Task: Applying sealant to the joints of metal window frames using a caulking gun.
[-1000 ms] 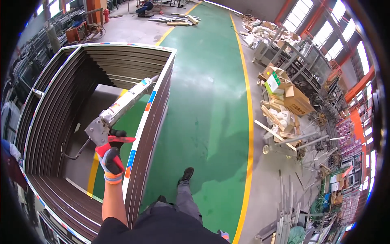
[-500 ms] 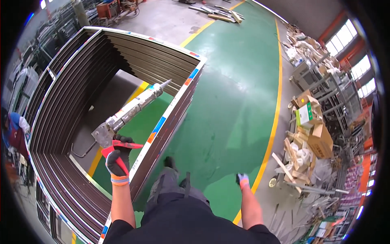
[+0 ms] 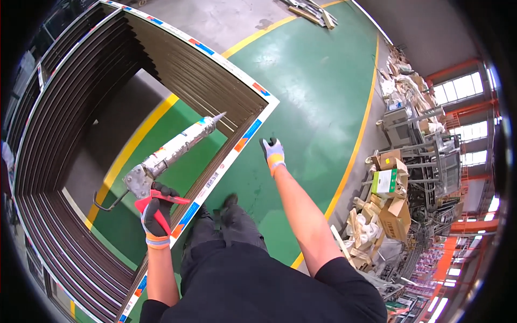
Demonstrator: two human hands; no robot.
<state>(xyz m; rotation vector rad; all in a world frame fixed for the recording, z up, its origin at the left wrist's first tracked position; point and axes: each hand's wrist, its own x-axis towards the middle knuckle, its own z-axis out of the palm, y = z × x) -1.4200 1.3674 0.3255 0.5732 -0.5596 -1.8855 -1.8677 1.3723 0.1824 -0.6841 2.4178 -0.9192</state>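
1. Fingers (image 3: 165, 190) of my left hand (image 3: 155, 216) close round the red handle (image 3: 161, 220); my right fingers (image 3: 265, 145), half-curled, look empty.
2. Stacked brown frames (image 3: 229, 160): any finished work on them doesn't show.
3. Caulking gun (image 3: 172, 148): in hand, near the frames' right edge, seemingly not touching them yet.

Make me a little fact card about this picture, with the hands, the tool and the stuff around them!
Left hand: gloved, gripping the red handle
Tool: caulking gun, held over the opening in the frames, nozzle toward the picture's upper right
Right hand: gloved, out over the floor, no object visible in it
Frames: stack of brown frames, white top edge with blue and orange patches
Floor: green floor, yellow lines
Far right: cardboard box, wood scraps
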